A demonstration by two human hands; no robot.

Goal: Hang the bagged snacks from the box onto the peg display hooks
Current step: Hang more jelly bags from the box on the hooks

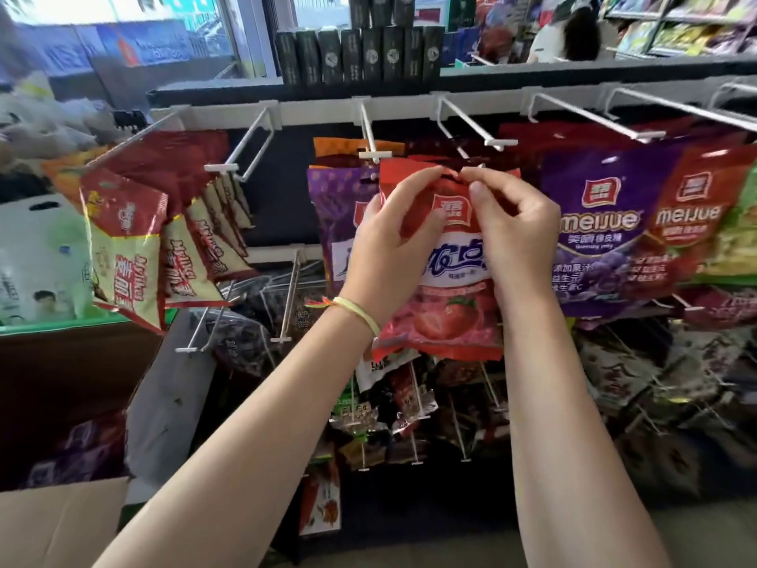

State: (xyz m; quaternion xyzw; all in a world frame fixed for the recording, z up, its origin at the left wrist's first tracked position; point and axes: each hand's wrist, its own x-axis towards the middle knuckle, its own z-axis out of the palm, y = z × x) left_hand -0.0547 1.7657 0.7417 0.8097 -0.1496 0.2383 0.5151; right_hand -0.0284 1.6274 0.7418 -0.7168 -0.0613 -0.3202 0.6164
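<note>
A red strawberry snack bag (444, 317) hangs in front of the peg display, held up at chest height. My left hand (393, 243) grips its upper left side, thumb across the front near the top edge. My right hand (512, 231) pinches the top edge at the hang hole, just below the tip of a white peg hook (471, 133). Another white peg hook (370, 137) ends right above the bag's top left corner. The cardboard box (57, 522) shows only a flap at the lower left.
Purple and red gummy bags (602, 231) hang to the right, red and cream bags (127, 248) to the left. A bare double hook (250, 145) juts out between them. Lower rows hold dark snack packs (393, 407). Black boxes (360, 55) line the top shelf.
</note>
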